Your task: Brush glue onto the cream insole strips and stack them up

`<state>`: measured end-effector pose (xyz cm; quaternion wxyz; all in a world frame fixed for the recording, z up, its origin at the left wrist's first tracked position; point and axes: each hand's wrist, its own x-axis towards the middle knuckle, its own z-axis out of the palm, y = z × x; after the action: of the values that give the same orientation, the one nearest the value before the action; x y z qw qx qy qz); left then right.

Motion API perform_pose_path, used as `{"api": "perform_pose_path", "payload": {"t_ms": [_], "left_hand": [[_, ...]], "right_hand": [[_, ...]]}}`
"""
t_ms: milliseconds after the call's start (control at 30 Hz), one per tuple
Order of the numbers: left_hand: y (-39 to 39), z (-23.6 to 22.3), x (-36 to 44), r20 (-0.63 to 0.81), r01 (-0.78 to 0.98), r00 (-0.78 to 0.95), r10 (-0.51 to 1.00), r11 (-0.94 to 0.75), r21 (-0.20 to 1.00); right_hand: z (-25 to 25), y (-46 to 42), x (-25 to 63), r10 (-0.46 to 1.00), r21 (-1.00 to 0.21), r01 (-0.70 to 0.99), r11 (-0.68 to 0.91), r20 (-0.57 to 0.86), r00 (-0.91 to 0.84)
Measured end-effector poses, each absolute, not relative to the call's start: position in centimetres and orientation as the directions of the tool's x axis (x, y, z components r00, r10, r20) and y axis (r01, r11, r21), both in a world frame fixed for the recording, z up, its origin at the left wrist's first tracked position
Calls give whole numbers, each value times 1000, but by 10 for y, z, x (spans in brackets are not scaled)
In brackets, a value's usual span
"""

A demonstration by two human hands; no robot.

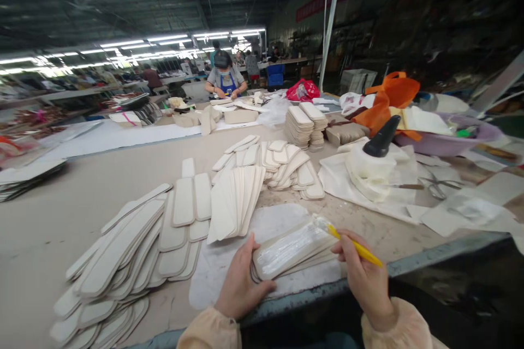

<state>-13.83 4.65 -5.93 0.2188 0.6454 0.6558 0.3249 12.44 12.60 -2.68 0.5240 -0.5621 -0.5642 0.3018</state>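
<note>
My right hand (364, 278) is closed round a yellow-handled brush (360, 250), and its pale bristles touch the far right end of a long, round-cornered panel (289, 251). Wet, whitish streaks of what looks like glue cover that panel's top. More panels lie fanned beneath it, on a white sheet (204, 278) at the table's front edge. With thumb and fingers, my left hand (243, 278) grips the panel's left end. Just beyond, a fan of cream pieces (235, 202) rests on the same sheet.
Overlapping panels (123, 251) spread across the left. A white tub with a black cone (382, 139), scissors (440, 182) and a purple basin (450, 142) occupy the right. Stacked pieces (301, 125) stand farther back. Across the table works a person in a blue apron (229, 86).
</note>
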Motion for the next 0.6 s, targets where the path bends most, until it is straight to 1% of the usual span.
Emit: {"api": "perform_pose_path", "payload": {"t_ms": [100,167,233,300,333,400,467,533,600], "left_hand": [[40,-57,-137,207,725,-43,977,-112,679],[35,-52,-138,320,743,-46,946,-181,644],[31,-44,-142,469,768,-82,879,-244,592],[32,-33,-151,589,812,-163,791,-231,536],[34,-27,-157,615,837,-212,759,-184,515],[43,-15,-173,597,868,-291,747,-57,494],[55,-7,-189,528,873,-310,791,17,487],[66,-3,-203,467,872,-275,840,14,490],[73,-2,-213,431,869,-240,870,-5,494]], "right_hand": [[-27,122,126,941,-938,267,223,278,191],[-29,120,125,942,-946,228,231,276,192],[-29,119,126,940,-952,191,239,276,201],[-26,118,125,931,-951,163,264,295,214],[-24,118,125,925,-946,153,286,314,216],[-21,116,125,906,-925,148,351,375,196],[-19,116,125,882,-891,178,418,445,158],[-22,116,127,861,-858,223,462,494,117],[-26,116,129,856,-842,246,481,511,77]]}}
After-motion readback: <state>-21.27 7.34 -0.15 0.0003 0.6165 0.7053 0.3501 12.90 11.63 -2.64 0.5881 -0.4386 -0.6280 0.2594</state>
